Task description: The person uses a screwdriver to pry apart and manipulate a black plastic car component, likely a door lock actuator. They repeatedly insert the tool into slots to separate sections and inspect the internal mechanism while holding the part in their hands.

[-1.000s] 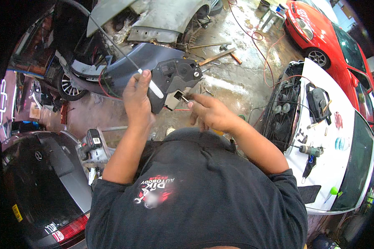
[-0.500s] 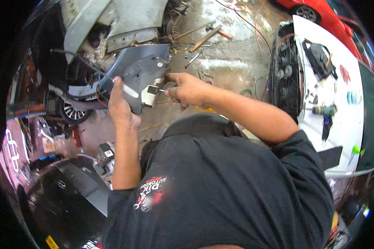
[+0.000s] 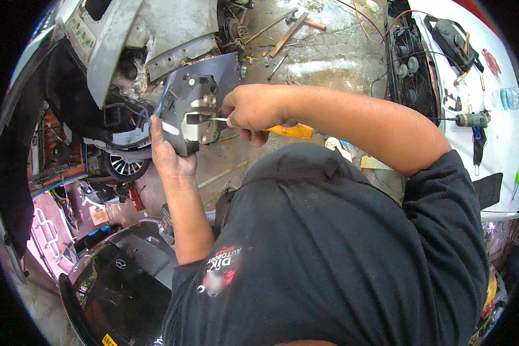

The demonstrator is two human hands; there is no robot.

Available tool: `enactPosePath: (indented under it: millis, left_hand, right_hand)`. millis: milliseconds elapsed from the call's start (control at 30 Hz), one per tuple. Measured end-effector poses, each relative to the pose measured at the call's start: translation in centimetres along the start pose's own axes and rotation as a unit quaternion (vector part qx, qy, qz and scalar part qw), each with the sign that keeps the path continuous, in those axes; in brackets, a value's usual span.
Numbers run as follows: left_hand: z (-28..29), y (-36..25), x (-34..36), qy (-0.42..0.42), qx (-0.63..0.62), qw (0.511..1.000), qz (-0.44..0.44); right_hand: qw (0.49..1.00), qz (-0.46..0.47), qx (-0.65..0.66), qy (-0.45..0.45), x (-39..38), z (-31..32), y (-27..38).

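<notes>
Above the stained concrete floor (image 3: 323, 63), in front of the person's chest, the left hand (image 3: 166, 154) is gripping the lower edge of a dark grey moulded plastic car panel (image 3: 193, 101) from beneath, with the thumb running up its left side while the other fingers are hiding behind it. The right hand (image 3: 251, 109) is closing around a yellow-handled screwdriver (image 3: 288, 131), whose thin metal shaft is pointing left into a silvery metal bracket (image 3: 200, 124) fixed on the panel; the tip itself is too small to make out. Most of the handle is disappearing under the palm and forearm. Behind the panel, a stripped grey car body (image 3: 150, 29) is showing only in part, cut off by the dark rim. At the right, a white car bonnet (image 3: 501, 124) is carrying a cordless drill (image 3: 472, 119) and a clear plastic bottle (image 3: 507, 98), well apart from the hands.
</notes>
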State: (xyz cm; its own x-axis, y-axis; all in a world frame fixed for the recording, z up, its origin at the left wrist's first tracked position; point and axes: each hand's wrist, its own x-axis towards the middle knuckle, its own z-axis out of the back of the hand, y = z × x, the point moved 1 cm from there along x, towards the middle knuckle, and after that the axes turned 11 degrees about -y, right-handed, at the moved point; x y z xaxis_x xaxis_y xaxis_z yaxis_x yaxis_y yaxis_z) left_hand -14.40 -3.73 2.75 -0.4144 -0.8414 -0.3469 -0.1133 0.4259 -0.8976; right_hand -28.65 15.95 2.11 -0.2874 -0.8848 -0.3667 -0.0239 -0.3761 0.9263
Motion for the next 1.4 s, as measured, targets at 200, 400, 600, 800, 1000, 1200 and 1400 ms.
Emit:
enactPosePath:
  millis: [200,400,600,800,1000,1200,1400]
  left_hand:
    - [0.8,0.2,-1.4,0.024,0.064,0.995,-0.072]
    - [0.1,2.1,-4.8,0.062,0.06,0.996,0.012]
    - [-0.1,1.7,-4.1,0.078,0.133,0.987,0.05]
    - [-1.2,-1.4,1.7,0.029,0.034,0.999,-0.022]
    - [-0.5,-7.9,11.4,0.029,0.012,0.997,-0.069]
    - [-1.4,-13.1,15.2,0.056,0.0,0.994,-0.095]
    - [1.3,-23.5,25.9,0.042,-0.032,0.985,-0.162]
  right_hand:
    - [0.992,0.066,-0.08,-0.069,-4.4,3.7,-0.2]
    - [0.978,0.019,0.171,-0.118,-3.3,3.6,-3.1]
    - [0.981,-0.016,0.155,-0.117,-2.4,1.5,-4.8]
    - [0.99,0.005,0.114,-0.086,-4.3,1.5,-4.4]
    - [0.991,-0.002,0.107,-0.078,-3.8,1.6,-5.3]
    - [0.994,0.007,0.092,-0.062,-4.5,2.0,-3.8]
    - [0.992,-0.029,0.082,-0.092,-4.3,2.8,-4.9]
